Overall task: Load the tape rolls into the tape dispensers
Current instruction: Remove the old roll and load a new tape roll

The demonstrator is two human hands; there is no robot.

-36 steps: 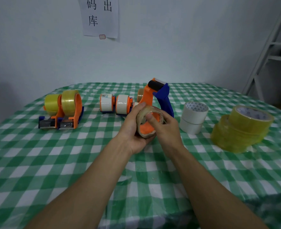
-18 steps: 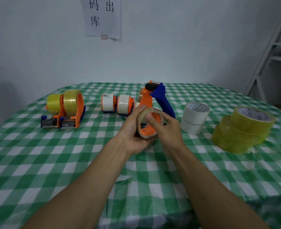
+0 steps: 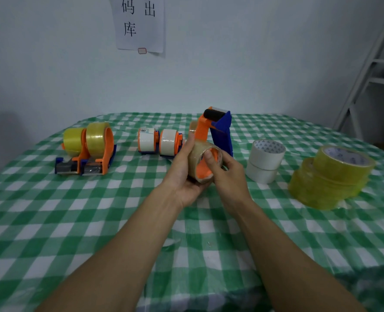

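Tape roll (image 3: 194, 161): clear, set over the orange hub of the upright dispenser (image 3: 220, 129), mid-worktop (image 3: 96, 221).
Left hand (image 3: 182, 176): wrapped round the roll's outer face.
Right hand (image 3: 230, 176): clamped on the roll's rim, thumb at the core.
Done: yellow-loaded dispensers (image 3: 89, 149) well left of that dispenser, white-loaded pair (image 3: 159, 143) just left of it.
Left: white rolls (image 3: 265, 161) and yellow rolls (image 3: 335, 176), to its right, lie unloaded; this roll probably needs seating and threading.

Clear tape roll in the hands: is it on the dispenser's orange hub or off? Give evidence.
On: the orange hub shows inside the clear tape roll, gripped by left hand and right hand. Fully seated: cannot tell.
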